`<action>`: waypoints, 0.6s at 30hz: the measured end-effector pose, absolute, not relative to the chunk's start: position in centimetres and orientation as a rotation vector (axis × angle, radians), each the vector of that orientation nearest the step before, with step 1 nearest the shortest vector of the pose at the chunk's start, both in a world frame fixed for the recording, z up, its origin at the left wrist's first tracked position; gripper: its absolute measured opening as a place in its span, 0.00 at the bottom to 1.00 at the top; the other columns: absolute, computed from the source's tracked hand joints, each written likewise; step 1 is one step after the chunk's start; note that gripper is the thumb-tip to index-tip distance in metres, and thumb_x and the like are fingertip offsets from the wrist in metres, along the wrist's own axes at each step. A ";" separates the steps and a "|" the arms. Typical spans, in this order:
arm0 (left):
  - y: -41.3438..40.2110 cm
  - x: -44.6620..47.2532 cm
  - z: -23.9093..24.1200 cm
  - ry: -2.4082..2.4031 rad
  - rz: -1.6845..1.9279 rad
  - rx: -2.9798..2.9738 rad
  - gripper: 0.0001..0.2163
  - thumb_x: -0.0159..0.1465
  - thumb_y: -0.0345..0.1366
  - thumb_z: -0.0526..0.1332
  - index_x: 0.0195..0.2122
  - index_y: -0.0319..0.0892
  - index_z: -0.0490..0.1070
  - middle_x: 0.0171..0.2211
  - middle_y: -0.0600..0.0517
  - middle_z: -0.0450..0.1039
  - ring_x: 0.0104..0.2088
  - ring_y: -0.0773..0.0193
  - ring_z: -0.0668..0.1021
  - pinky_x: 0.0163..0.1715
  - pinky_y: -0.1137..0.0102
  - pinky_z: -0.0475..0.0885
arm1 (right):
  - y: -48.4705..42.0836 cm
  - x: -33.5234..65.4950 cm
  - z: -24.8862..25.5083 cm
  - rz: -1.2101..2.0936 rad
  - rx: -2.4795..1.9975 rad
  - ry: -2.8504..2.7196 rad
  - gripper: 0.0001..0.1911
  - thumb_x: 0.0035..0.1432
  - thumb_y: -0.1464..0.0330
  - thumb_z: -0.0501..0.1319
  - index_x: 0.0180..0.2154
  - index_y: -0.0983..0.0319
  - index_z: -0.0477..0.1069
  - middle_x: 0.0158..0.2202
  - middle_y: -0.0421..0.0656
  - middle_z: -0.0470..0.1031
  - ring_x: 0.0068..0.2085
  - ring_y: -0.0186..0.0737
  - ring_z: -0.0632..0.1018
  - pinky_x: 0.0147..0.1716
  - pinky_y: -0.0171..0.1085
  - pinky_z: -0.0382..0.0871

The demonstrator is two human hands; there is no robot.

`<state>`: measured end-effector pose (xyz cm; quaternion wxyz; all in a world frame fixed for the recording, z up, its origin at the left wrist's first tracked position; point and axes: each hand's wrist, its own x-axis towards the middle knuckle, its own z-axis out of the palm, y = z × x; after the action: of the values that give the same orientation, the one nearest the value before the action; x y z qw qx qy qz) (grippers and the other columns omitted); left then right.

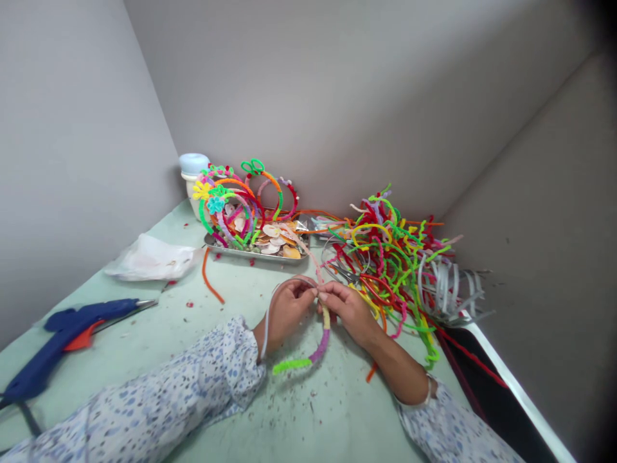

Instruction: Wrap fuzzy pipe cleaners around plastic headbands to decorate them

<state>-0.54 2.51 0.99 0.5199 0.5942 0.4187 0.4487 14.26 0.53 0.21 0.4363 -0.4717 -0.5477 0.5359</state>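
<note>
Between my two hands is a thin headband [319, 347], part of it wrapped in fuzzy pipe cleaner: green at the lower end, then purple, then pale yellow. Its bare grey band curves over the back of my left hand [288, 312] toward the wrist. My left hand is closed in a pinch on the band. Fingertips of my right hand [351, 310] meet it there, pinching a pink pipe cleaner [314, 260] whose loose end sticks up and away. The exact spot of the wrapping is partly hidden by my fingers.
A metal tray [260, 256] holds shells, with decorated headbands [241, 212] standing on it. To the right lie heaped pipe cleaners [395, 251], scissors [348, 275] and plain bands [448, 286]. At left are a blue glue gun [72, 334], a plastic bag [152, 258] and a lidded bottle [193, 170].
</note>
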 end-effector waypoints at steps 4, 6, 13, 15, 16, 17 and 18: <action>2.5 -0.5 1.1 1.005 1.059 1.389 0.05 0.55 0.34 0.58 0.28 0.39 0.70 0.22 0.55 0.69 0.23 0.69 0.69 0.26 0.74 0.64 | 0.5 14.3 0.2 1.341 -1.187 -1.376 0.11 0.53 0.61 0.59 0.34 0.63 0.68 0.23 0.37 0.70 0.22 0.31 0.67 0.22 0.31 0.59; 2.5 -0.5 0.8 1.001 1.051 1.382 0.05 0.55 0.34 0.58 0.28 0.38 0.70 0.21 0.55 0.69 0.22 0.69 0.69 0.25 0.74 0.64 | 0.5 14.2 0.2 1.344 -1.193 -1.374 0.11 0.53 0.62 0.60 0.33 0.62 0.68 0.23 0.37 0.70 0.23 0.31 0.67 0.22 0.31 0.60; 2.9 -0.6 -0.4 0.932 1.089 1.370 0.06 0.55 0.35 0.60 0.30 0.37 0.70 0.23 0.53 0.70 0.22 0.69 0.70 0.24 0.74 0.64 | 0.7 14.2 0.0 1.381 -1.208 -1.332 0.11 0.53 0.61 0.59 0.31 0.63 0.67 0.22 0.37 0.70 0.20 0.31 0.68 0.20 0.31 0.63; 2.9 -0.7 -0.4 0.942 1.089 1.387 0.06 0.55 0.35 0.60 0.31 0.37 0.71 0.22 0.53 0.70 0.21 0.70 0.69 0.23 0.74 0.64 | 0.7 14.3 -0.2 1.398 -1.183 -1.328 0.10 0.54 0.61 0.59 0.31 0.63 0.67 0.22 0.37 0.70 0.19 0.31 0.69 0.20 0.32 0.64; 2.9 -0.7 -0.4 0.949 1.090 1.393 0.06 0.55 0.35 0.60 0.30 0.37 0.71 0.22 0.53 0.70 0.21 0.70 0.69 0.23 0.74 0.63 | 0.8 14.3 -0.2 1.408 -1.173 -1.326 0.10 0.54 0.61 0.59 0.31 0.63 0.67 0.22 0.37 0.70 0.19 0.31 0.69 0.20 0.32 0.64; 2.8 -0.7 -0.3 0.951 1.086 1.394 0.06 0.55 0.35 0.60 0.30 0.37 0.71 0.22 0.53 0.70 0.21 0.70 0.69 0.22 0.74 0.63 | 0.8 14.3 -0.2 1.412 -1.168 -1.324 0.10 0.54 0.61 0.59 0.31 0.63 0.67 0.22 0.37 0.70 0.18 0.31 0.69 0.19 0.32 0.64; 2.7 -0.7 -0.1 0.949 1.080 1.389 0.06 0.55 0.35 0.60 0.30 0.37 0.71 0.22 0.53 0.70 0.21 0.70 0.69 0.22 0.74 0.63 | 0.8 14.3 -0.2 1.410 -1.168 -1.323 0.10 0.54 0.61 0.59 0.30 0.63 0.67 0.22 0.37 0.70 0.18 0.31 0.69 0.19 0.31 0.64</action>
<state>-0.73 2.73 -0.14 0.5406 0.5845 0.3992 0.4546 14.28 0.76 -0.20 0.4272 -0.4677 -0.5295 0.5643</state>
